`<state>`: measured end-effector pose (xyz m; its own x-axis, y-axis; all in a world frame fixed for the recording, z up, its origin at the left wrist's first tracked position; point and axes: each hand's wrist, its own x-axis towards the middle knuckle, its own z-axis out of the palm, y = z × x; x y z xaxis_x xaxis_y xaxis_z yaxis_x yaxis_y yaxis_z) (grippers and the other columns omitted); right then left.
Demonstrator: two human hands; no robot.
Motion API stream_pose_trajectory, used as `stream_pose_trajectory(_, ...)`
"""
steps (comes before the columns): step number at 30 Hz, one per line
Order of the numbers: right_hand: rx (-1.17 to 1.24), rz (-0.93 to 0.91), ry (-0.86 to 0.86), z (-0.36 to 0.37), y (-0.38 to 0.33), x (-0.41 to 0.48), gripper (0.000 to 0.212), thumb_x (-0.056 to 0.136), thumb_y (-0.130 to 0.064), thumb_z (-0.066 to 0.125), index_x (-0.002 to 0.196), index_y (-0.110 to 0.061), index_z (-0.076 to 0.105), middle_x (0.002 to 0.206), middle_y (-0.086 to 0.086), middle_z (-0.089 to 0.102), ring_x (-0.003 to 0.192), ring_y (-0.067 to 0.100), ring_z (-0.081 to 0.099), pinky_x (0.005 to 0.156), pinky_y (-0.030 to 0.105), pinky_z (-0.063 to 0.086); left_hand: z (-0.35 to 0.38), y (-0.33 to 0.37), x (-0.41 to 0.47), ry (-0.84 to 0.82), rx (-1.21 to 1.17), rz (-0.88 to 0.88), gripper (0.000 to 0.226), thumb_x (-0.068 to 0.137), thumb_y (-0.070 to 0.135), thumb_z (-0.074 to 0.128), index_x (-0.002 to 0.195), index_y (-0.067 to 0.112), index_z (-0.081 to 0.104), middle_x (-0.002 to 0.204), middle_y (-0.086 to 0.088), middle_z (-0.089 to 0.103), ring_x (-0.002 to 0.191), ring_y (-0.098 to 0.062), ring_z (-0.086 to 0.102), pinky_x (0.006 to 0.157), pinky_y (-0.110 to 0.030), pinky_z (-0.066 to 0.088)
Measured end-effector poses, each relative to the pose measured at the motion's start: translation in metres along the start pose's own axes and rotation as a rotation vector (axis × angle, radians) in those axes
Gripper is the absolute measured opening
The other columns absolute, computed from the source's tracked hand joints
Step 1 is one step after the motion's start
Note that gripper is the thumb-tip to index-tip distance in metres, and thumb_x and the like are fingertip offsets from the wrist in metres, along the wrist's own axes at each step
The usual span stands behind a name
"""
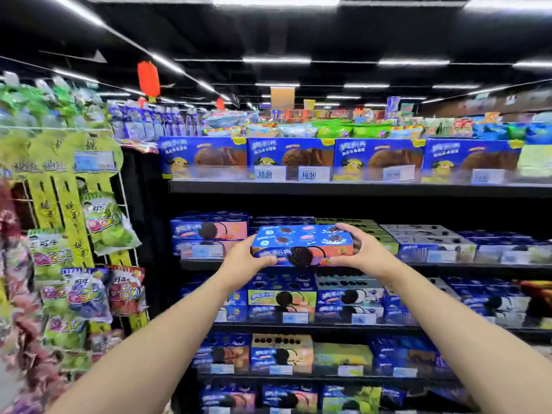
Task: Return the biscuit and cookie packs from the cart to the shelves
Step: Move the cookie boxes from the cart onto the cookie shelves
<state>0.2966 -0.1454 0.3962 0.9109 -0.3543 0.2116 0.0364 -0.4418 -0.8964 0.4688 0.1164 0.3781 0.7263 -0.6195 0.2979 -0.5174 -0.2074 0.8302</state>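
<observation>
Head view: the cookie box (301, 245) hangs level in front of a shelf edge (448, 266), the left hand (243, 261) and right hand (363, 252) each gripping 1 end, and it could tip or slip if pushed against the shelved boxes (283, 220) lying behind it. A matching pink-faced stack (209, 234) sits just left, and a rack of hanging sweet bags (89, 294) crowds the far left

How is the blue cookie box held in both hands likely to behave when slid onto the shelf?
Probably stiff: the cookie box shows straight edges between the left hand and right hand at its ends. Likely stable, since its flat faces match the stacked boxes on the shelf. Its glossy print may be slightly slippery.
</observation>
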Motion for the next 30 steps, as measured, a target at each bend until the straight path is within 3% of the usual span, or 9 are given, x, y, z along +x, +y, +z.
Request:
stream_pose_trajectory(5, -0.050, 0.022, -0.036, -0.015, 0.016, 0.040, 0.099, 0.068, -0.023, 0.092, 0.152, -0.028, 0.040, 0.122, -0.005, 0.067, 0.094, -0.002, 0.070, 0.072, 0.013, 0.053, 0.014, 0.000, 0.028, 0.102, 0.043, -0.040, 0.046, 0.080, 0.032, 0.084, 0.113, 0.040, 0.053, 0.090, 0.023, 0.070, 0.081, 0.009, 0.065, 0.061, -0.003, 0.043)
stream_pose_trajectory(9, -0.169, 0.001, -0.078, -0.023, 0.023, 0.081, 0.106, 0.064, -0.043, 0.092, 0.154, -0.028, 0.038, 0.118, -0.012, 0.070, 0.093, -0.001, 0.070, 0.079, 0.014, 0.050, 0.024, -0.011, 0.054, 0.210, 0.115, -0.094, 0.056, 0.081, 0.033, 0.083, 0.130, 0.027, 0.054, 0.093, 0.032, 0.058, 0.079, 0.030, 0.053, 0.063, 0.005, 0.036)
stream_pose_trajectory(10, -0.183, -0.012, -0.082, -0.024, 0.024, 0.091, 0.107, 0.064, -0.047, 0.091, 0.154, -0.029, 0.037, 0.121, -0.015, 0.068, 0.098, -0.001, 0.069, 0.082, 0.014, 0.049, 0.025, -0.012, 0.061, 0.224, 0.128, -0.119, 0.067, 0.083, 0.036, 0.081, 0.140, 0.019, 0.050, 0.105, 0.025, 0.063, 0.092, 0.024, 0.057, 0.072, 0.002, 0.038)
stream_pose_trajectory(13, -0.311, -0.026, -0.077, -0.026, 0.029, 0.118, 0.110, 0.058, -0.069, 0.084, 0.152, -0.044, 0.033, 0.132, -0.016, 0.054, 0.113, 0.014, 0.066, 0.092, 0.024, 0.051, 0.028, -0.016, 0.078, 0.267, 0.214, -0.205, 0.085, 0.087, 0.044, 0.075, 0.154, 0.012, 0.033, 0.143, -0.004, 0.056, 0.129, -0.021, 0.053, 0.098, -0.030, 0.043)
stream_pose_trajectory(17, -0.481, 0.004, -0.148, -0.021, 0.037, 0.134, 0.115, 0.058, -0.080, 0.074, 0.155, -0.048, 0.022, 0.120, -0.009, 0.051, 0.083, -0.005, 0.058, 0.062, 0.004, 0.042, 0.042, -0.017, 0.082, 0.379, 0.382, -0.150, 0.052, 0.092, 0.036, 0.070, 0.133, 0.011, 0.051, 0.109, -0.003, 0.063, 0.112, -0.031, 0.060, 0.076, -0.032, 0.039)
stream_pose_trajectory(20, -0.555, 0.007, -0.160, -0.015, 0.042, 0.142, 0.118, 0.066, -0.074, 0.075, 0.160, -0.040, 0.012, 0.157, -0.002, 0.039, 0.133, 0.019, 0.051, 0.091, 0.018, 0.039, 0.053, -0.016, 0.077, 0.439, 0.450, -0.074, 0.053, 0.095, 0.027, 0.068, 0.140, 0.008, 0.046, 0.136, -0.013, 0.052, 0.128, -0.032, 0.048, 0.101, -0.038, 0.041)
stream_pose_trajectory(22, -0.584, -0.011, -0.132, -0.010, 0.041, 0.142, 0.118, 0.071, -0.070, 0.075, 0.161, -0.032, 0.009, 0.163, -0.003, 0.029, 0.143, 0.020, 0.040, 0.100, 0.024, 0.037, 0.059, -0.015, 0.070, 0.510, 0.550, 0.056, 0.051, 0.095, 0.022, 0.067, 0.141, 0.009, 0.048, 0.146, -0.015, 0.040, 0.135, -0.033, 0.037, 0.110, -0.042, 0.036)
stream_pose_trajectory(26, -0.647, -0.012, 0.118, 0.006, 0.044, 0.129, 0.096, 0.074, -0.063, 0.078, 0.150, -0.025, 0.033, 0.148, 0.004, 0.049, 0.138, 0.025, 0.044, 0.102, 0.037, 0.045, 0.063, -0.019, 0.063, 0.471, 0.728, 0.282, 0.022, 0.089, 0.015, 0.073, 0.107, 0.010, 0.061, 0.110, -0.008, 0.054, 0.101, -0.030, 0.048, 0.085, -0.043, 0.047)
stream_pose_trajectory(30, -0.531, 0.012, 0.295, 0.021, 0.047, 0.121, 0.058, 0.082, -0.038, 0.082, 0.125, -0.020, 0.049, 0.097, 0.000, 0.066, 0.091, 0.024, 0.065, 0.071, 0.034, 0.048, 0.063, -0.021, 0.061, 0.317, 0.679, 0.267, 0.017, 0.097, 0.015, 0.063, 0.112, 0.006, 0.063, 0.111, -0.007, 0.057, 0.106, -0.027, 0.053, 0.090, -0.045, 0.049)
